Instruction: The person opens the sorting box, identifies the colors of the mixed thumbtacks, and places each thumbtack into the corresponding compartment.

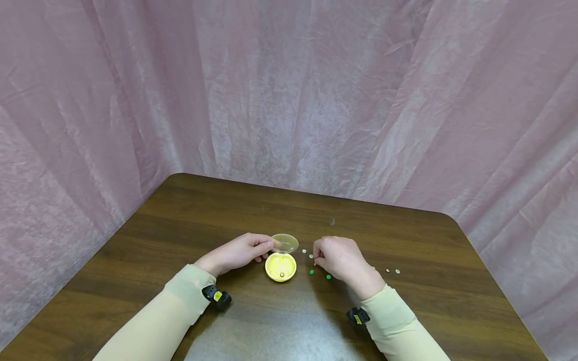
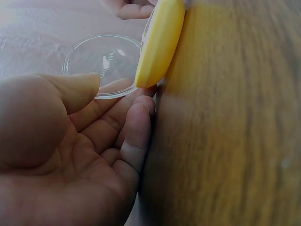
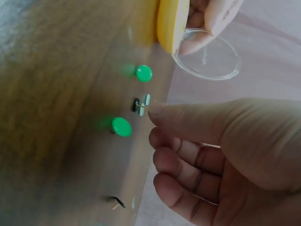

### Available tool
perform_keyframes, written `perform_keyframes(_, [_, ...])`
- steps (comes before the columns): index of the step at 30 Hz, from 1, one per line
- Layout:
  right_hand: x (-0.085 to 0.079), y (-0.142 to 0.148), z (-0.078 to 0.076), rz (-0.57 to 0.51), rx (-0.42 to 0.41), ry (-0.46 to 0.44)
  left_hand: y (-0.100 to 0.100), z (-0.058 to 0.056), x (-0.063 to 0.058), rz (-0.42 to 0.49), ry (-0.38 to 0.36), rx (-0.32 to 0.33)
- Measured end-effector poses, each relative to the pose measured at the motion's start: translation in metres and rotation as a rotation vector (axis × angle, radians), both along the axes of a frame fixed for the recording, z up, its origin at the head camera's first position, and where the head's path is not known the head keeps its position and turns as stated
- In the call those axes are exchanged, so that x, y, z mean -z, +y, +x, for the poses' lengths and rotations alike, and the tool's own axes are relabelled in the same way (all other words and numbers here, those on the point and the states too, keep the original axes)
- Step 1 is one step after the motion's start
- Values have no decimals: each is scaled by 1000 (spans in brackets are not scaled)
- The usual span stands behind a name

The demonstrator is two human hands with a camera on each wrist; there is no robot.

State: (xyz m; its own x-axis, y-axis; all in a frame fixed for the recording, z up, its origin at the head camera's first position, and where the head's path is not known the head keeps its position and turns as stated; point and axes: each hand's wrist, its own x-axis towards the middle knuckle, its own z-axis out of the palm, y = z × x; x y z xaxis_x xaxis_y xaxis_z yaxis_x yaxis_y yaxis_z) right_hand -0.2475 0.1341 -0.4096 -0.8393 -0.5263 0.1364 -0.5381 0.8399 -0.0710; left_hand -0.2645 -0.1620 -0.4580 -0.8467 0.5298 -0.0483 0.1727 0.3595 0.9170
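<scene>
A round yellow case (image 1: 271,275) lies on the table with its clear hinged lid (image 1: 289,244) raised. My left hand (image 1: 241,253) pinches the lid's edge between thumb and fingers, as the left wrist view shows. A small tack (image 1: 282,275) sits inside the case. To the right of the case, my right hand (image 1: 339,256) pinches a thumbtack (image 3: 136,105) by its thin gold pin, its dark head pointing away from the fingertips. Two green thumbtacks (image 3: 121,127) lie beneath that hand, and pale tacks (image 1: 304,251) lie just left of it.
More small tacks (image 1: 398,271) lie on the brown wooden table (image 1: 226,200) to the right of the right wrist. A pink curtain (image 1: 289,100) hangs behind the table's far edge and around the sides. Each wrist carries a black camera (image 1: 221,299).
</scene>
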Motion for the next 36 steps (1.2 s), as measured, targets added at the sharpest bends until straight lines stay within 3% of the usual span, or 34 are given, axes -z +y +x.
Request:
perform_keyframes(12, [7,1,0,-3,0,5,1,-1,2,1,8,2])
perform_keyframes(18, [-5,-1,-1,-151,40,-22,1,0,2,0,6,0])
perform_keyframes(22, [-17,-3,0,-355,42,-148,0,0,1,-3,0,-2])
perform_keyframes(26, [-27,-4,2,-605,4,-356,0,0,0,-3,2,0])
perform_keyframes(32, [-36,-2,6,-987,-135,-710,0,0,0,-1,3,-2])
perform_keyframes(36, [-40,-1,8,-1146,-256,-874,1,0,0,3,2,-2])
